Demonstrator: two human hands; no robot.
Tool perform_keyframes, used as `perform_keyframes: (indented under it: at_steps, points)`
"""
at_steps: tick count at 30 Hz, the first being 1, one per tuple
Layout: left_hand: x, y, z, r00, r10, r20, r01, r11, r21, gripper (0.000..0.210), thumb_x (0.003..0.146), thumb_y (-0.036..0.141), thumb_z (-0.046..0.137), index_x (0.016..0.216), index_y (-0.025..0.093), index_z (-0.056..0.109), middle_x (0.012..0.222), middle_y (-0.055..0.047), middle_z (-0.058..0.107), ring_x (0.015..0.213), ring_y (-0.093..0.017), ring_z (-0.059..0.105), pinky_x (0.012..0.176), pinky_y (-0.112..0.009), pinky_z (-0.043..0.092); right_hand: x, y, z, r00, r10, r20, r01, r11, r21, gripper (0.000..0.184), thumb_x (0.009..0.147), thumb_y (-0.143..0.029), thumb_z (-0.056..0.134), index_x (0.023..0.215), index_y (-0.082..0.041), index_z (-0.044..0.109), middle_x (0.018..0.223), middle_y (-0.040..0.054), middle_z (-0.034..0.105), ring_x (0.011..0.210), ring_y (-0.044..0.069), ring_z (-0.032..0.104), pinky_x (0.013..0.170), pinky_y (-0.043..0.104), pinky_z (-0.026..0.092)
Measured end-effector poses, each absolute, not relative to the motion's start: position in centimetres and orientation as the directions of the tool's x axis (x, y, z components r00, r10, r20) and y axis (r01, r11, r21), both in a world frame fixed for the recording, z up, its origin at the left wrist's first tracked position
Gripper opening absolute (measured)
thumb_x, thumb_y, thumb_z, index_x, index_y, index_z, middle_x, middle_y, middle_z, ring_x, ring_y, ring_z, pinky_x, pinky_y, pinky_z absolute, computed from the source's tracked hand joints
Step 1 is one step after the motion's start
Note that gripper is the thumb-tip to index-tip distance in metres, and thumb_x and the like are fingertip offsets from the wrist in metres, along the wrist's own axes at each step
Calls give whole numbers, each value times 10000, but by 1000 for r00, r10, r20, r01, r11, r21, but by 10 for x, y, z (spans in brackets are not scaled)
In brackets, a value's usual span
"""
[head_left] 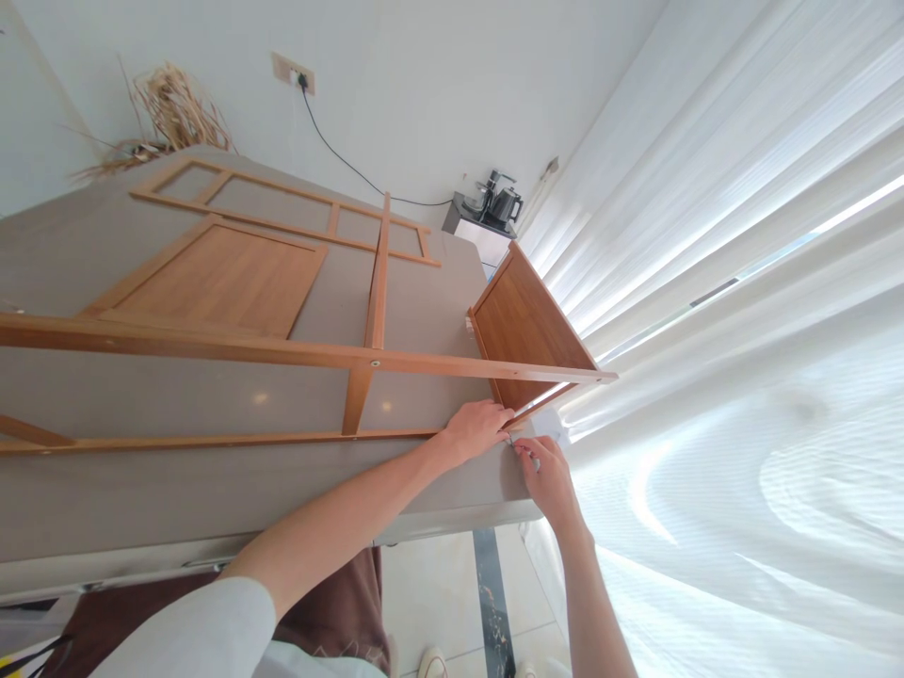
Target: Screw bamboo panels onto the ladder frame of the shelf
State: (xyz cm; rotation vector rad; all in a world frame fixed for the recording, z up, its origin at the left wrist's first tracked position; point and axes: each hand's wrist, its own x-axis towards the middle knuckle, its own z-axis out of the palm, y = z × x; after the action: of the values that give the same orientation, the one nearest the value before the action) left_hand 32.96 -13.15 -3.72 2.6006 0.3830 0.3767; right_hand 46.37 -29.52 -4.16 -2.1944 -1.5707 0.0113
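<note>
A wooden frame (275,353) of long rails and crosspieces stands on edge on the grey tabletop. At its right end a wooden panel (529,320) stands upright between the rails. My left hand (476,430) is closed around the lower rail (233,441) where it meets that panel. Just right of it, my right hand (549,471) pinches a thin metal tool, apparently a hex key (512,441), with its tip at the corner of the frame. The fingers partly hide the tool and the joint.
Another wooden panel (218,278) and a ladder-like wooden frame (282,202) lie farther back on the table (416,315). Dried stalks (176,108) are at the back left. A kettle (505,205) sits on a stand beyond the table. White curtains (741,377) hang close on the right.
</note>
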Motion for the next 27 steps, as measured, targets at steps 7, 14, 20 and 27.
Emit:
perform_keyframes:
  at_steps: [7, 14, 20, 27]
  points:
    - [330, -132, -38, 923, 336, 184, 203, -837, 509, 218, 948, 352, 588, 1093, 196, 636, 1069, -71, 720, 1054, -248, 666, 795, -320, 543, 462, -296, -43, 351, 903, 248, 904, -258, -340, 309, 978, -322, 421, 1019, -221, 709, 951, 75, 625, 875, 196, 568, 845, 364, 502]
    - [331, -132, -40, 916, 341, 211, 198, -843, 499, 214, 943, 365, 605, 1064, 193, 643, 1043, -64, 730, 1038, -250, 669, 794, -323, 541, 457, -296, -51, 325, 893, 311, 934, -253, -252, 270, 991, -290, 418, 1023, -215, 675, 967, 81, 583, 900, 211, 524, 835, 366, 487]
    - [332, -134, -42, 916, 356, 183, 224, -835, 502, 230, 960, 371, 578, 1107, 204, 634, 1059, -69, 724, 1063, -252, 658, 793, -333, 540, 443, -294, -47, 258, 904, 341, 965, -260, -42, 256, 987, -187, 393, 976, -222, 647, 942, 94, 548, 880, 230, 480, 727, 341, 437]
    - [332, -134, -44, 914, 355, 194, 221, -841, 494, 221, 960, 371, 572, 1089, 200, 627, 1045, -66, 717, 1055, -248, 651, 787, -330, 539, 433, -290, -46, 235, 911, 339, 961, -270, 61, 244, 958, -123, 386, 899, -219, 603, 904, 103, 532, 837, 238, 462, 652, 334, 380]
